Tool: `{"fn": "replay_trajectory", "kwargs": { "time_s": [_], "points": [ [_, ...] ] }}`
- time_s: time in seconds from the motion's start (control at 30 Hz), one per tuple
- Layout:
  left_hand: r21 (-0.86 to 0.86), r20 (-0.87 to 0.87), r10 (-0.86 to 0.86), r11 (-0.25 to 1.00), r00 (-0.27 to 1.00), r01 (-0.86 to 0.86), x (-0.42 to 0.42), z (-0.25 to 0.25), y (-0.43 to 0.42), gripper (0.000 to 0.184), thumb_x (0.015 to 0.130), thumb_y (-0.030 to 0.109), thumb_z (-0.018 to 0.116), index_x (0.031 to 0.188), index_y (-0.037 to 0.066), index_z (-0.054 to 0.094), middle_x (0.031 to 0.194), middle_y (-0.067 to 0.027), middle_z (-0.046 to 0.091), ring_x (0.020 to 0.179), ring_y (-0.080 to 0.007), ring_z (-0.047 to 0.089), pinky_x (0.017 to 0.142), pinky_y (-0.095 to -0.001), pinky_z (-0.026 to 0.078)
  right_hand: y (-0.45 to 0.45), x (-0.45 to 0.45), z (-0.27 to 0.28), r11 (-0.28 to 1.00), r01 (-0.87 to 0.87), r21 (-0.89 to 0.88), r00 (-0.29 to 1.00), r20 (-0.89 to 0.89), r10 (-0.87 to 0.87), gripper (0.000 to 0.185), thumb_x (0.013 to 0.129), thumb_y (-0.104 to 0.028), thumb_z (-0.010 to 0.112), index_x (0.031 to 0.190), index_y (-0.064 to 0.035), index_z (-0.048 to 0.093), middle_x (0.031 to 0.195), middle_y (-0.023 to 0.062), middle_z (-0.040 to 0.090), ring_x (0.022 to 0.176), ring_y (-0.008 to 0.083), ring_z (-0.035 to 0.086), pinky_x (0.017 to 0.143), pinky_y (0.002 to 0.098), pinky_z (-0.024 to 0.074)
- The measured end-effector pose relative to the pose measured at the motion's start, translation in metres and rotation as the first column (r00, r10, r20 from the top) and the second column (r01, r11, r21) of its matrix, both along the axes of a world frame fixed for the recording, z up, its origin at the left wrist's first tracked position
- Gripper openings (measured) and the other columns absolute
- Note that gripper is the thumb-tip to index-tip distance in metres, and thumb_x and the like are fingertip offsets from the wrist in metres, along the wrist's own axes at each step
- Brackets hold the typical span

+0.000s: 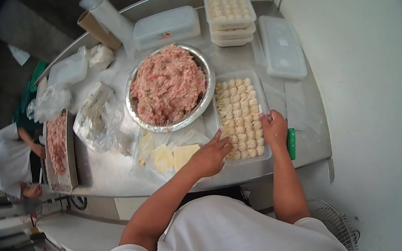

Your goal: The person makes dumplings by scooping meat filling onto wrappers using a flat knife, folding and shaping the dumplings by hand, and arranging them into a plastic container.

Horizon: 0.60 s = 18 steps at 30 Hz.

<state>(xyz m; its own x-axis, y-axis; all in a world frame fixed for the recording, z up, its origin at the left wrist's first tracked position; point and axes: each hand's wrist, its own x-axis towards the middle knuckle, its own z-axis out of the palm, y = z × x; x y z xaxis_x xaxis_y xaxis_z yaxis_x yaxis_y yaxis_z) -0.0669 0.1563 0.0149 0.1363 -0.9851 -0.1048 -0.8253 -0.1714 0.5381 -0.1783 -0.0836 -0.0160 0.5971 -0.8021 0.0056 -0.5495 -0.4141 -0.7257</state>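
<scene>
A clear plastic container (261, 91) in front of me holds rows of pleated dumplings (238, 115). Over its left edge reaches my left hand (210, 156), thumb and fingers apart, its fingertips at the dumplings. My right hand (275, 128) is at the right rim with curled fingers; what they hold, if anything, is hidden. Just beside that wrist lies a green handle (292, 144). Square yellowish wrappers (185, 155) lie on plastic left of my left hand. Behind them stands a metal bowl (131, 104) heaped with pink minced filling (169, 83).
Stacked containers of dumplings (227, 3) stand at the back right, near a closed container (282, 47). Another container (165, 26) and upright rolls (112, 22) are at the back. Plastic bags (99, 116) lie left. A co-worker (12, 152) stands by a filling tray (59, 145). A wall (377, 100) borders the right.
</scene>
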Motion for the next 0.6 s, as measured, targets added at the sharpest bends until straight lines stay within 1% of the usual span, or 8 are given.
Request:
{"fn": "replay_trajectory", "kwargs": {
  "time_s": [0.03,0.1,0.13,0.2,0.23,0.3,0.47,0.6],
  "points": [
    [0.035,-0.001,0.007,0.999,1.0,-0.007,-0.002,0.006,-0.002,0.056,0.081,0.004,0.069,0.135,0.005,0.056,0.151,-0.0211,0.043,0.148,-0.0479,0.024,0.113,-0.0488,0.042,0.001,-0.001,0.0,1.0,-0.024,0.007,1.0,0.001,0.024,0.03,0.089,-0.028,0.07,0.09,0.0017,0.067,0.079,0.019,0.062,0.072,0.038,0.062,0.067,0.0451,0.0487],
    [0.064,0.01,0.034,0.997,0.999,-0.035,-0.004,0.012,-0.003,0.055,0.082,0.004,0.069,0.135,0.006,0.056,0.152,-0.021,0.042,0.148,-0.047,0.024,0.112,-0.0487,0.043,-0.001,0.001,0.003,0.957,-0.047,-0.287,0.998,0.031,0.059,0.03,0.09,-0.027,0.069,0.104,-0.0005,0.068,0.093,0.0174,0.064,0.081,0.0374,0.064,0.073,0.0456,0.051],
    [0.036,-0.009,0.058,0.998,0.998,-0.057,-0.007,0.012,-0.001,0.055,0.081,0.004,0.069,0.134,0.005,0.056,0.149,-0.0214,0.044,0.147,-0.0455,0.027,0.114,-0.0478,0.041,0.002,0.006,0.016,0.956,-0.062,-0.288,0.996,0.038,0.076,0.03,0.09,-0.027,0.069,0.104,-0.0005,0.068,0.093,0.0174,0.064,0.081,0.0374,0.064,0.073,0.0456,0.051],
    [0.009,-0.028,0.082,0.997,0.996,-0.082,-0.011,0.015,0.004,0.054,0.08,0.003,0.069,0.133,0.004,0.057,0.147,-0.0217,0.047,0.147,-0.0439,0.029,0.115,-0.0468,0.039,0.009,0.008,0.049,0.963,-0.17,-0.208,0.985,-0.015,0.171,0.033,0.091,-0.022,0.064,0.119,-0.0042,0.066,0.104,0.0152,0.063,0.089,0.0369,0.065,0.078,0.0466,0.0522],
    [-0.075,-0.08,0.118,0.989,0.99,-0.124,-0.011,0.019,0.007,0.055,0.078,0.002,0.07,0.132,0.005,0.057,0.146,-0.0215,0.047,0.145,-0.0432,0.033,0.114,-0.0464,0.04,0.01,0.012,0.065,0.963,-0.17,-0.21,0.985,-0.013,0.171,0.033,0.091,-0.022,0.064,0.119,-0.0042,0.066,0.104,0.0152,0.063,0.089,0.0369,0.065,0.078,0.0466,0.0522],
    [-0.153,-0.137,0.132,0.976,0.982,-0.152,-0.011,0.025,0.018,0.056,0.077,0.002,0.072,0.131,0.005,0.058,0.145,-0.0213,0.048,0.142,-0.0424,0.038,0.113,-0.0459,0.041,0.01,0.028,0.096,0.905,-0.351,-0.24,0.93,0.02,0.366,0.031,0.092,-0.016,0.059,0.121,-0.0069,0.065,0.104,0.0136,0.062,0.09,0.0373,0.065,0.079,0.0469,0.0523],
    [-0.145,-0.06,0.303,0.94,0.951,-0.308,0.001,0.035,0.053,0.052,0.071,-0.001,0.075,0.121,0.004,0.063,0.135,-0.0207,0.055,0.126,-0.0399,0.052,0.106,-0.0442,0.047,0.002,0.09,0.143,0.719,-0.541,-0.437,0.84,-0.23,0.492,0.024,0.082,-0.009,0.06,0.103,-0.0096,0.072,0.094,0.0148,0.066,0.089,0.0353,0.068,0.076,0.0455,0.0549],
    [-0.112,-0.023,0.32,0.941,0.947,-0.32,0.004,0.017,0.072,0.048,0.07,-0.002,0.075,0.116,0.003,0.066,0.131,-0.0201,0.058,0.123,-0.0393,0.054,0.104,-0.0439,0.048,0.021,0.153,0.102,0.602,-0.609,-0.516,0.778,-0.245,0.578,0.015,0.079,-0.008,0.06,0.08,-0.0068,0.076,0.085,0.0173,0.069,0.084,0.0331,0.068,0.072,0.0432,0.0557]
  ]
}}
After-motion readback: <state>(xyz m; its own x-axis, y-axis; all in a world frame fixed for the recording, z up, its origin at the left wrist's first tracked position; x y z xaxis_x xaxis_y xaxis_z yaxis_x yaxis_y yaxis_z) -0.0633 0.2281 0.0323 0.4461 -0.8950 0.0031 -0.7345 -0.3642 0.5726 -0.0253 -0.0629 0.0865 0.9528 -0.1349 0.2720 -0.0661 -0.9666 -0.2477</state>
